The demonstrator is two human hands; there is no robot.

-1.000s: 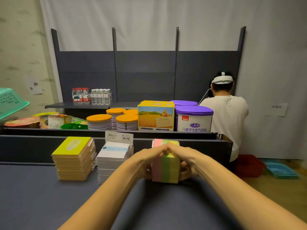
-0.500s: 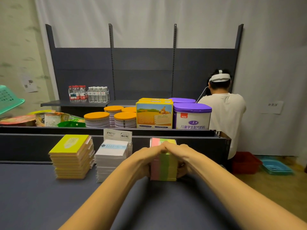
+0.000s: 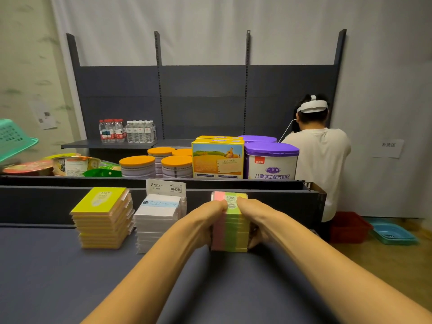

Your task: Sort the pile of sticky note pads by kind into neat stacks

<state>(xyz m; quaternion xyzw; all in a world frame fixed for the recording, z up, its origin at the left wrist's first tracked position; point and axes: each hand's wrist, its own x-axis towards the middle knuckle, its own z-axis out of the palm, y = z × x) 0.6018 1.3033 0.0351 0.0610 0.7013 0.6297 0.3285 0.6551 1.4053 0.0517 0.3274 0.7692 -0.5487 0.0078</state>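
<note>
The multicoloured stack (image 3: 230,226) stood upright on the tabletop (image 3: 58,277), rightmost of three, clasped between both grips, left hand (image 3: 205,220) and right hand (image 3: 258,220) curled equally close against opposite sides.

Three stacks of sticky note pads stand on the table (image 3: 46,277): one yellow stack (image 3: 102,218), one white stack (image 3: 156,220) and one striped pink-green-yellow stack (image 3: 230,232). On the shelf ledge beyond I count four orange-lidded tins (image 3: 136,166), two purple-lidded cans (image 3: 272,163) and two yellow boxes (image 3: 217,160).
</note>
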